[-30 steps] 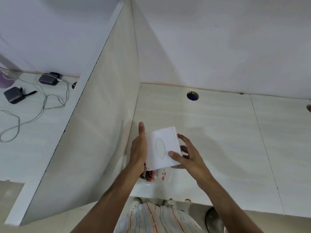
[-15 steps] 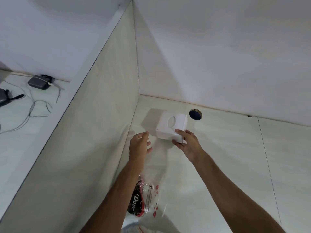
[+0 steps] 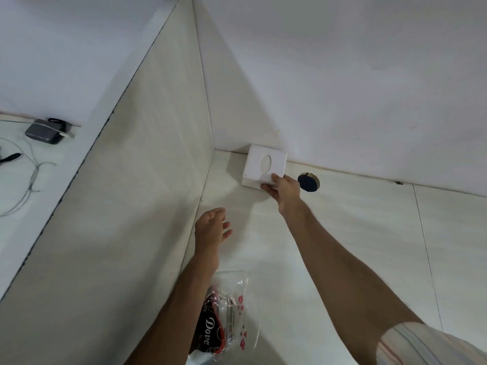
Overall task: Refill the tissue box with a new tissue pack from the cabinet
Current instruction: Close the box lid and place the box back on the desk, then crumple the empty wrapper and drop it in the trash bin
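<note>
A white square tissue box (image 3: 259, 164) with an oval slot on top sits on the pale desk, pushed against the back wall close to the corner. My right hand (image 3: 283, 189) reaches far out and grips the box's near right corner, thumb on top. My left hand (image 3: 210, 229) hovers lower and to the left, fingers spread, holding nothing. A crumpled clear plastic wrapper (image 3: 229, 314) with red and black "Dove" print lies near the front edge, partly under my left forearm.
A tall pale divider panel (image 3: 126, 206) walls off the left side. A round cable hole (image 3: 308, 182) sits just right of the box. Beyond the divider lie a dark charger (image 3: 44, 131) and grey cables (image 3: 29, 177). A seam (image 3: 427, 259) runs down the desk at right.
My right hand has pushed the tissue box further back, up against the wall near the corner. My left hand let go of it earlier and stayed behind, open.
</note>
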